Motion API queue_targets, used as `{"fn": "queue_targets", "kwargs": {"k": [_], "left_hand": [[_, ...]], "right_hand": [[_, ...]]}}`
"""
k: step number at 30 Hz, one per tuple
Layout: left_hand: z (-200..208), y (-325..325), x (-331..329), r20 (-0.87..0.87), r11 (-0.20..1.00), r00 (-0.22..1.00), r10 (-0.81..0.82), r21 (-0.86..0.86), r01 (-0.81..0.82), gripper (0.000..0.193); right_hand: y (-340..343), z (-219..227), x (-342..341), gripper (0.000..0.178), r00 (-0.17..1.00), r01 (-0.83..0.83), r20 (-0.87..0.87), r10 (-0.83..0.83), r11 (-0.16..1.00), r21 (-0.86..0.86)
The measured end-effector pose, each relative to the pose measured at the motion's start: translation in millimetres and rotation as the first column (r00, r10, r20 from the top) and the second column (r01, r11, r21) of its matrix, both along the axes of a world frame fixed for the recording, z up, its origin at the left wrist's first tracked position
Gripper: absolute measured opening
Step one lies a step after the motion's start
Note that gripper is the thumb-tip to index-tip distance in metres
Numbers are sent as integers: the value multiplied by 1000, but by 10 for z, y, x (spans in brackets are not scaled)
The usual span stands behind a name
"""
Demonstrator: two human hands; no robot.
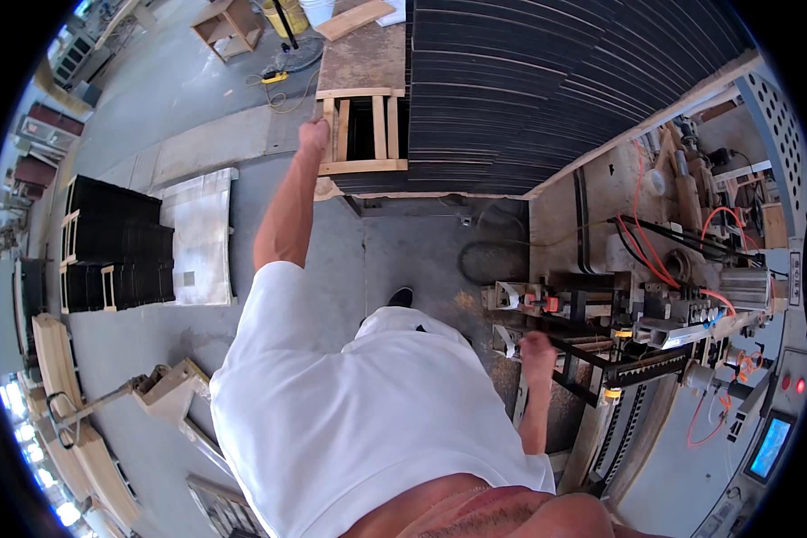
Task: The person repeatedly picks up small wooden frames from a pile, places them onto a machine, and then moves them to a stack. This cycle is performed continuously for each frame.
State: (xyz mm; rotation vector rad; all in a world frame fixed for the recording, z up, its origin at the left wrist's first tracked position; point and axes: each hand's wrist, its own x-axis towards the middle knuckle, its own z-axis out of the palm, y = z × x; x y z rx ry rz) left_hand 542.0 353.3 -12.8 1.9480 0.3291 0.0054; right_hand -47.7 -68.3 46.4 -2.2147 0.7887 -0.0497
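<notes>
My left hand, arm stretched forward, is closed around the left side of a light wooden frame. The frame has slats and dark gaps, and lies on the worktable at the far middle. To the right, my right hand is held low beside the machine. Its fingers look curled, next to a black bar frame on the machine; what they hold, if anything, is hidden.
A large stack of black panels rises beyond the wooden frame. Stacked black frames stand on the floor at left, beside a pale board. Orange hoses and a lit control screen are at right. A wooden stand is at lower left.
</notes>
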Motion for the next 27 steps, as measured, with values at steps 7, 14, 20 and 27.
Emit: {"fn": "queue_targets", "kwargs": {"k": [7, 14, 20, 27], "left_hand": [[77, -207, -95, 137, 976, 988, -70, 215, 40, 44], [892, -700, -1291, 516, 989, 844, -150, 81, 126, 28], [616, -1468, -2829, 321, 551, 607, -727, -254, 795, 16], [505, -2690, -3943, 19, 28, 37, -999, -331, 943, 17]], "right_hand": [[466, -575, -333, 16, 975, 72, -218, -53, 994, 78], [439, -165, -438, 12, 975, 194, -78, -206, 971, -143], [303, 729, -847, 19, 785, 612, 31, -619, 767, -191], [556, 1593, -2531, 25, 563, 644, 244, -790, 234, -729]]}}
